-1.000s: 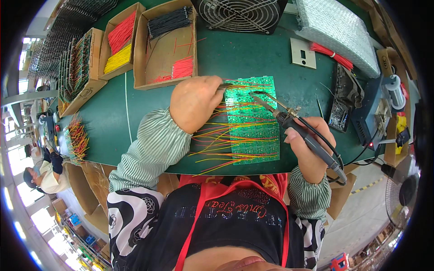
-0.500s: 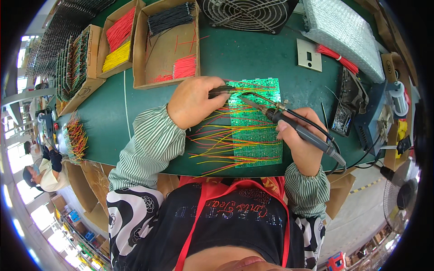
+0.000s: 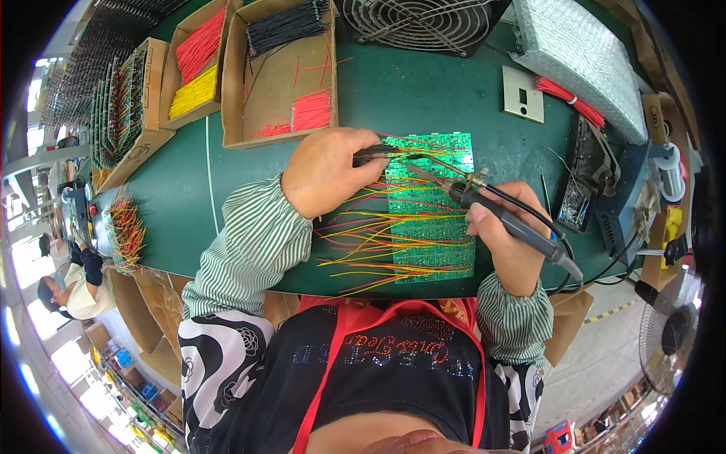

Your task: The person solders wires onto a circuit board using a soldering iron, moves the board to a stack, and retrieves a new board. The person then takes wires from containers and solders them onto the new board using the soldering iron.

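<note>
A green circuit board panel (image 3: 432, 261) lies on the bench, with rows of red and yellow wires (image 3: 363, 221) trailing off its left side. Over the panel's upper left edge, my left hand (image 3: 330, 168) is closed on a bunch of black wires (image 3: 372, 153), whose ends reach the board. My right hand (image 3: 508, 228) grips a soldering iron (image 3: 522, 233) by its dark handle from the right. A thin curved metal feed tube (image 3: 442, 164) is fixed to the iron. Its end and the iron's tip meet the board area close to the black wire ends.
Cardboard trays of black and red wires (image 3: 281, 91) and red and yellow wires (image 3: 193, 94) stand at the far left, beside a box of upright boards (image 3: 125, 113). A fan (image 3: 412, 23) sits at the back. Right are a solder stand (image 3: 578, 181) and bubble wrap (image 3: 578, 68).
The view has shifted slightly. Both hands keep their holds on the black wires and the soldering iron, with hardly any movement over the board.
</note>
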Motion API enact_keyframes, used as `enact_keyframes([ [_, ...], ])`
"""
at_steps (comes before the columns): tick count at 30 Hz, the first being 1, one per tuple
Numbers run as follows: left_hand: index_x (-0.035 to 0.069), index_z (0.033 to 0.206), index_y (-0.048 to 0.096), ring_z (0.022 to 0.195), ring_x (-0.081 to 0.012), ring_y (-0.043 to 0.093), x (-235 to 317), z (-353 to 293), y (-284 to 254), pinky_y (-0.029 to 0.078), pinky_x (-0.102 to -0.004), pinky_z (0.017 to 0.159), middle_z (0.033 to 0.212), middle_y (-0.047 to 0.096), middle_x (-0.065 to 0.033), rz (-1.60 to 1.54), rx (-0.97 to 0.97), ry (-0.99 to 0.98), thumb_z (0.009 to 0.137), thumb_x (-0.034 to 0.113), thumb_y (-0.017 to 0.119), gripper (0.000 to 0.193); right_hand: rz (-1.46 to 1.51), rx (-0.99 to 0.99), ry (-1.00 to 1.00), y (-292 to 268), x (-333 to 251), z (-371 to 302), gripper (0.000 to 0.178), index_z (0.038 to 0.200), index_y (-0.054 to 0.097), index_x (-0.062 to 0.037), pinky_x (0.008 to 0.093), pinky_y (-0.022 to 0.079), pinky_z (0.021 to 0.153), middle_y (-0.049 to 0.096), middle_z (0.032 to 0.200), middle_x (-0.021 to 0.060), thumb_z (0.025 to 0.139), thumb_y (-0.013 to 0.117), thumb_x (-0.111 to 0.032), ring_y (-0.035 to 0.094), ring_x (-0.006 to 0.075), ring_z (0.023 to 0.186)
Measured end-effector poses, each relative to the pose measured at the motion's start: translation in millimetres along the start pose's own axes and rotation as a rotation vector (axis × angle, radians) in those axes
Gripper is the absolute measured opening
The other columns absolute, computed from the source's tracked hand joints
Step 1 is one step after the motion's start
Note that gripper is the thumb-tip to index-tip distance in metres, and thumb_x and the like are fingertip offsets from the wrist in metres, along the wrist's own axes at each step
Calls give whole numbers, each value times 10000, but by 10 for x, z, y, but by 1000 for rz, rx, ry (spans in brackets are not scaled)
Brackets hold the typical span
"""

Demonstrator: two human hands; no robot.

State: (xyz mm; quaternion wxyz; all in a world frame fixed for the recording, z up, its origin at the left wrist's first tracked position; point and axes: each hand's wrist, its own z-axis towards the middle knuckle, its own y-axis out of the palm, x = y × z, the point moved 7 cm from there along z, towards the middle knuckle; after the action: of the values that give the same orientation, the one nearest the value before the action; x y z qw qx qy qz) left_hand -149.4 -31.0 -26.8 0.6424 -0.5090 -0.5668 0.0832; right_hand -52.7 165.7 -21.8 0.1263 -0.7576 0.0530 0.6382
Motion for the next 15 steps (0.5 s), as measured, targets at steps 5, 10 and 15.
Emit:
enact_keyframes([
  [5,-11,839,611,612,-263,582,-4,0,4,449,-324,565,713,597,-143,25,22,26,752,182,642,214,18,40,33,-134,-67,-45,168,825,589,21,195,431,537,597,672,35,702,685,-43,539,57,603],
  [10,-8,843,611,616,-265,582,2,-3,9,449,-322,571,717,598,-140,22,21,23,756,183,637,211,-9,44,6,-240,-79,-87,154,825,587,22,195,431,541,595,669,36,712,675,-35,540,60,591],
  [15,-1,851,609,631,-281,577,60,-73,-50,448,-330,571,723,596,-134,92,49,54,770,187,631,206,27,34,10,-287,-102,-132,155,847,576,25,198,442,549,602,680,53,723,658,-19,567,81,595],
])
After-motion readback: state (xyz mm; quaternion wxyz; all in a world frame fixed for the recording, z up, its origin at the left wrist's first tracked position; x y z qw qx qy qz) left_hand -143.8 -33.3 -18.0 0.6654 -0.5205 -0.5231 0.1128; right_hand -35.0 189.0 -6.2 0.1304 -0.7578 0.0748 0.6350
